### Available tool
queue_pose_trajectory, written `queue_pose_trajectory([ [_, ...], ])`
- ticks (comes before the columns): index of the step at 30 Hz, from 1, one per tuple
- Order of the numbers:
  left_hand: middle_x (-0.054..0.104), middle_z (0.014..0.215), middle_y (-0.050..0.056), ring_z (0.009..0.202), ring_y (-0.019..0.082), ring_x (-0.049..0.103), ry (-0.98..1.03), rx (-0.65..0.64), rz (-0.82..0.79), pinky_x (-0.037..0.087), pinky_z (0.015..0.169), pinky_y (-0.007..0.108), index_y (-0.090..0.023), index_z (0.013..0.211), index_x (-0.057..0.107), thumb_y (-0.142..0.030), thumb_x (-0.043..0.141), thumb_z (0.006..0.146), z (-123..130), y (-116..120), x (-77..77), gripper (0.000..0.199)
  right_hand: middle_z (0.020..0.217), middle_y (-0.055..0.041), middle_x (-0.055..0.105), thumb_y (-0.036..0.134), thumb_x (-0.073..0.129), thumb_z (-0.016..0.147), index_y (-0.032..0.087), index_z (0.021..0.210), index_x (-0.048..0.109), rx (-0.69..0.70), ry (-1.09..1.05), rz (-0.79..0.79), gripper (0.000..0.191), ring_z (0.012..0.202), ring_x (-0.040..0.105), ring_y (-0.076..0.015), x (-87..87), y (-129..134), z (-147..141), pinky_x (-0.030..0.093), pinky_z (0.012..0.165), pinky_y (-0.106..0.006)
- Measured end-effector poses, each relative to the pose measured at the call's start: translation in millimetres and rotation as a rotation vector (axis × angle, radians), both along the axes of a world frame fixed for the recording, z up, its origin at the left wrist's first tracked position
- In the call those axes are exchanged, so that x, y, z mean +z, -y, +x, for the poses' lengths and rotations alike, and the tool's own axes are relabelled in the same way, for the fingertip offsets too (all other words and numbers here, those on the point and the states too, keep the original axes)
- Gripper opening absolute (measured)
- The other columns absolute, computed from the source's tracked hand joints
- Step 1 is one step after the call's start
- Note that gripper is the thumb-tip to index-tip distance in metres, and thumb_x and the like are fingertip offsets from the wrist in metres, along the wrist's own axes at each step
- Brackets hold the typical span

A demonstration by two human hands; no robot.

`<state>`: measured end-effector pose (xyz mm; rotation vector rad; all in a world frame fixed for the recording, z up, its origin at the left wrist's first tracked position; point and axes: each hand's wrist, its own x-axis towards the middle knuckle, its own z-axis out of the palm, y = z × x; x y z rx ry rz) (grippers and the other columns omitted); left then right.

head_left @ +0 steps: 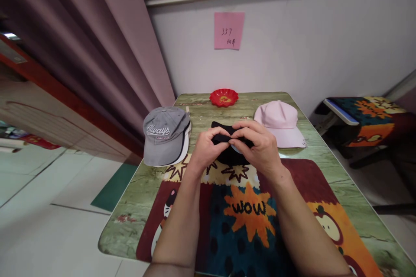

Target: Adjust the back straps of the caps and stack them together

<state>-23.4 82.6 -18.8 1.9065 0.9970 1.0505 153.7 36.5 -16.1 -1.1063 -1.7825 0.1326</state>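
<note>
Both hands hold a black cap [229, 158] above the far part of the patterned mat. My left hand [208, 147] pinches a narrow black band of it between thumb and fingers. From the other side, my right hand [258, 143] grips the same band, its fingertips meeting those of the left. Part of the cap is hidden behind the fingers. To the left sits a stack of caps, the top one a grey cap [164, 132] with white "Always" lettering. A pale pink cap [277, 123] rests to the right, beyond my right hand.
A red scalloped dish [224, 97] stands at the table's far edge. The colourful mat [203, 220] covers the near part of the green wood-pattern table [121, 212]. A pink note [229, 30] is on the wall, a curtain [126, 43] hangs left, and a mat-covered bench [367, 117] stands right.
</note>
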Motion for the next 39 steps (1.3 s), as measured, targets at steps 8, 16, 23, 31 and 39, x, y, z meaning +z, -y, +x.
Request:
queue_pose_trajectory([
  [8,0.074,0.091,0.003,0.087,0.019,0.066,0.070,-0.076,-0.024,0.050,0.084,0.030,-0.018,0.093,0.074,-0.020,0.062,0.081,6.9,3.5,-2.6,0.017,0.082,-0.0009,0.065,0.025,0.060,0.089,0.024,0.111,0.064,0.110,-0.226,-0.302,0.023,0.062,0.056,-0.0131,-0.9,3.4,-3.5,0.046,0.060,-0.027],
  [16,0.073,0.098,0.005,0.094,0.019,0.067,0.221,-0.145,-0.167,0.050,0.089,0.030,-0.018,0.099,0.069,-0.028,0.068,0.086,6.0,6.7,5.4,0.017,0.089,-0.0049,0.064,0.054,0.054,0.097,0.022,0.101,0.073,0.288,-0.516,-0.441,0.038,0.074,0.063,-0.0166,2.6,1.9,2.5,0.054,0.075,-0.032],
  [23,0.066,0.083,0.000,0.078,0.014,0.062,0.229,-0.164,-0.220,0.047,0.073,0.024,-0.019,0.105,0.068,-0.023,0.081,0.074,6.2,6.3,1.2,0.034,0.072,0.0001,0.064,0.053,0.071,0.087,0.023,0.090,0.072,0.256,-0.768,-0.509,0.030,0.063,0.058,-0.0130,-3.7,-0.6,2.0,0.051,0.062,-0.026],
  [31,0.071,0.087,0.002,0.081,0.016,0.064,0.190,-0.081,-0.065,0.050,0.077,0.027,-0.019,0.101,0.071,-0.022,0.079,0.076,9.2,2.3,-5.5,0.026,0.065,0.0024,0.063,0.046,0.071,0.089,0.021,0.084,0.067,0.314,-0.896,-0.544,0.026,0.050,0.053,-0.0077,-0.3,0.2,5.6,0.044,0.049,-0.020],
  [39,0.074,0.099,0.006,0.102,0.024,0.066,0.019,0.019,0.254,0.049,0.097,0.041,-0.022,0.094,0.074,-0.029,0.081,0.079,9.5,1.0,-4.1,0.018,0.068,0.0011,0.065,0.050,0.077,0.082,0.020,0.083,0.068,0.233,-0.812,-0.518,0.032,0.058,0.064,-0.0116,-1.8,-2.2,6.5,0.054,0.055,-0.022],
])
